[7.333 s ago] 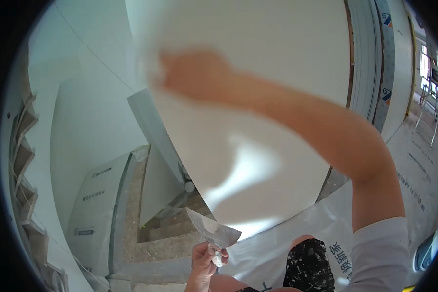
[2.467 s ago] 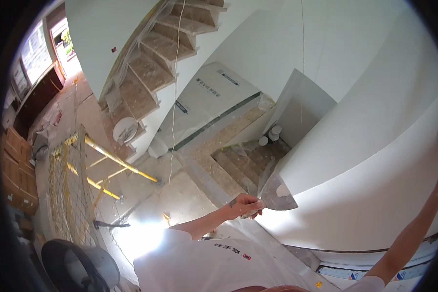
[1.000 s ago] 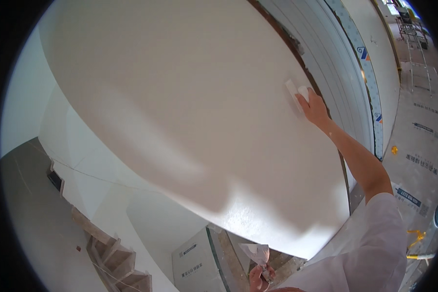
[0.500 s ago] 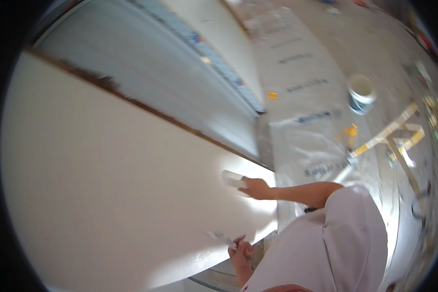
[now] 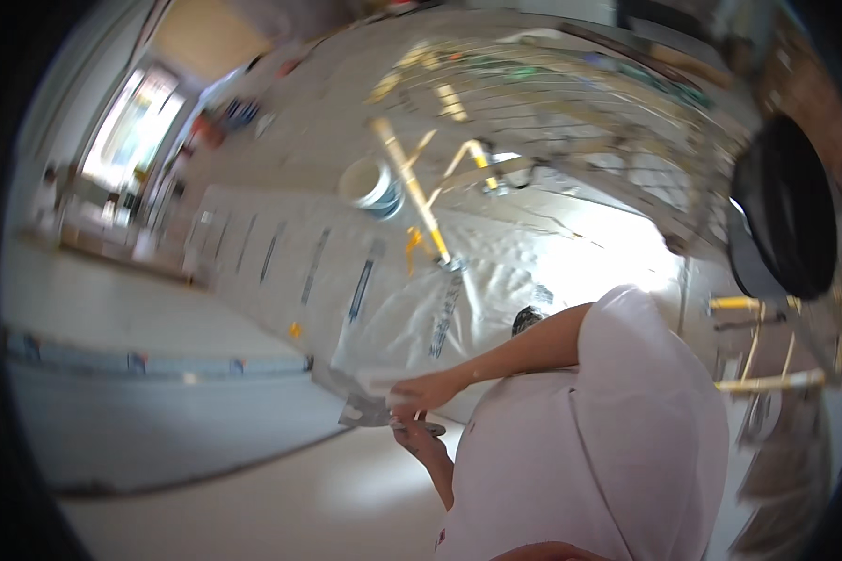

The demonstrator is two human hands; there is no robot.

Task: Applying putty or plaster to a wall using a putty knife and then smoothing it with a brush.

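My right hand [image 5: 428,393] is closed round a wide scraper blade [image 5: 380,382], pale and smeared by motion. Just below it, my left hand [image 5: 423,445] grips a putty knife [image 5: 363,412] with a broad grey blade. The handle end sticks out by the left fingers. Both hands are close together in front of my body, and the two blades overlap or nearly touch; which, I cannot tell. Beneath them lies the smooth white wall surface [image 5: 290,496], bordered by a grey-blue recessed strip [image 5: 187,411].
Printed plastic sheeting [image 5: 290,271] covers the floor ahead. A white bucket [image 5: 370,185] stands on it beside a yellow-and-wood frame [image 5: 412,192]. At the right is a large black round object [image 5: 784,210]. A bright window [image 5: 133,126] shows at the far left.
My view has swung to the right. The right hand has left the white surface with its blade, and both hands have come together with their tools.
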